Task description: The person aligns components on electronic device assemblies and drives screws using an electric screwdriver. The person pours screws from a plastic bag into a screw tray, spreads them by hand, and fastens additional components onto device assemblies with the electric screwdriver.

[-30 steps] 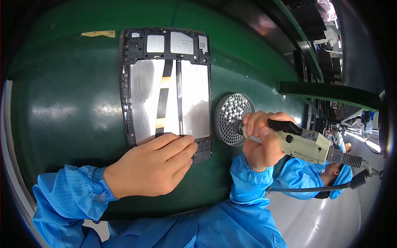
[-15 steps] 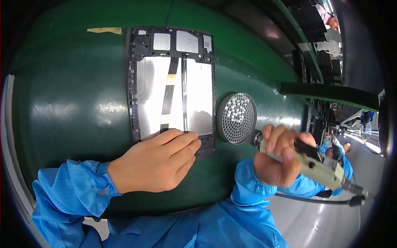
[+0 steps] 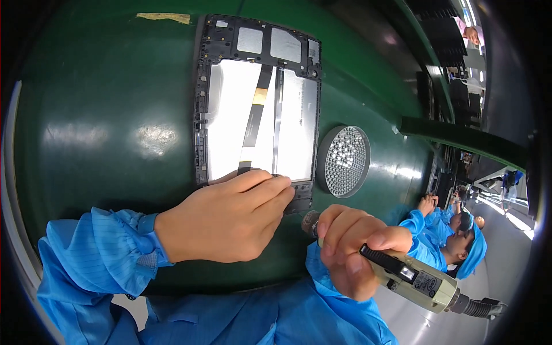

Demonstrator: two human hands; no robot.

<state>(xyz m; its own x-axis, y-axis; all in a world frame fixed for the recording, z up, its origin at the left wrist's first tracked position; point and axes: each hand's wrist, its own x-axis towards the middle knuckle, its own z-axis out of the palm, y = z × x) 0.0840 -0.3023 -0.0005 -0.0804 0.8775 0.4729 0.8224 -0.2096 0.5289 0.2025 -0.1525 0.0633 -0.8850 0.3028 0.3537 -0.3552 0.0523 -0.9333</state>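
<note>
An opened tablet (image 3: 296, 132) lies on the green bench, with a black frame, bright silver panel and dark ribbon cables. Across its lower end rests my left hand (image 3: 227, 215), fingers together and curled down onto the edge; its thumb is mostly hidden. My right hand (image 3: 359, 247) is wrapped round a beige electric screwdriver (image 3: 422, 282). The tool's front end points left, just below the tablet's lower right corner, and its bit cannot be made out. Right of the tablet stands a round grey dish (image 3: 348, 161) with many small pits, some holding shiny bits.
A strip of yellowish tape (image 3: 164, 17) is stuck on the bench at the far left. A dark green rail (image 3: 460, 138) runs along the right. Beyond it, co-workers in blue (image 3: 428, 241) sit along the line, and black racks (image 3: 443, 40) stand at the far right.
My right hand has brought the screwdriver away from the round dish, down and left towards the tablet's lower corner. The whole view has shifted slightly. My left hand stays on the tablet.
</note>
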